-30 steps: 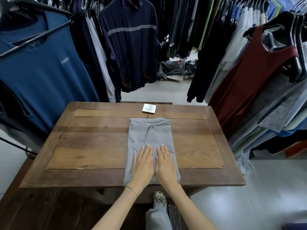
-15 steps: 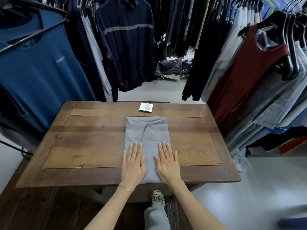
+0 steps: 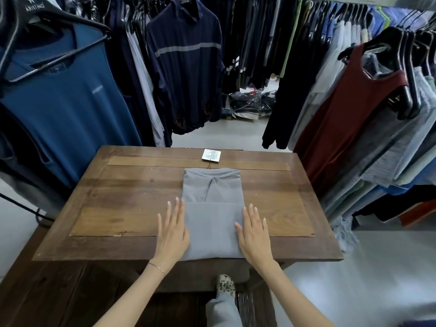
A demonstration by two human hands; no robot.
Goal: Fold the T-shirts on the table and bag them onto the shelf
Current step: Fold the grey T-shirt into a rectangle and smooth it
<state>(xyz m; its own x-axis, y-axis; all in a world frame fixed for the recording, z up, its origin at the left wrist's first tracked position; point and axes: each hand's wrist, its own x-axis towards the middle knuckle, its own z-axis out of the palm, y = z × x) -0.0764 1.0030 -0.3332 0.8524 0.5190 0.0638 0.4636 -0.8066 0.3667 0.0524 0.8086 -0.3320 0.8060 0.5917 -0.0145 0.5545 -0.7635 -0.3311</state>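
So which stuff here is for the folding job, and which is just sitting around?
For the job: grey T-shirt, its tag, the table, left hand and right hand flat at the shirt's sides.
Just around: hanging blue shirt, navy hoodie, maroon top, bagged clothes on the floor.

The word "ARISTINO" stands in pale capitals, under a small emblem, on the black hanger at eleven o'clock. The blue T-shirt below it carries a short pale chest print (too small to read). The white hang tag on the table, at twelve o'clock from the folded shirt, bears fine illegible lines.
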